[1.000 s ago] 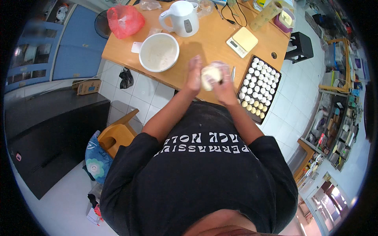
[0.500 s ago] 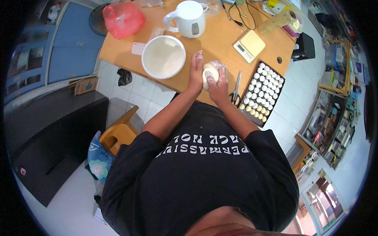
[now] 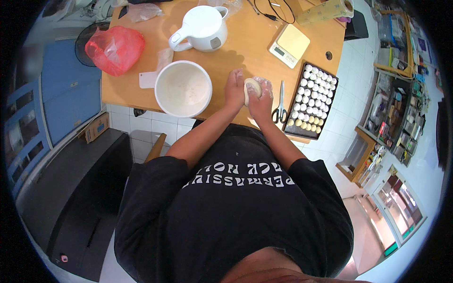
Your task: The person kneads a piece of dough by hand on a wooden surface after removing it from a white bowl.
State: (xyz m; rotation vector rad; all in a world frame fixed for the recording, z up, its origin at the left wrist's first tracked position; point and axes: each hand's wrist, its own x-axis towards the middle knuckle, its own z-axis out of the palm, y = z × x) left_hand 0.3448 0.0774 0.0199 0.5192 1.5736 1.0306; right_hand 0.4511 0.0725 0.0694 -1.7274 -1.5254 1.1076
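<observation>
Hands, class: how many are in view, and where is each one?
2: the left hand at the left side of the pale dough lump, the right hand at its right, partly covering it.

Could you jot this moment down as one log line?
Left hand: against left side of dough | Right hand: gripping dough | To their right: scissors, tray of round pieces | To their left: white bowl
</observation>
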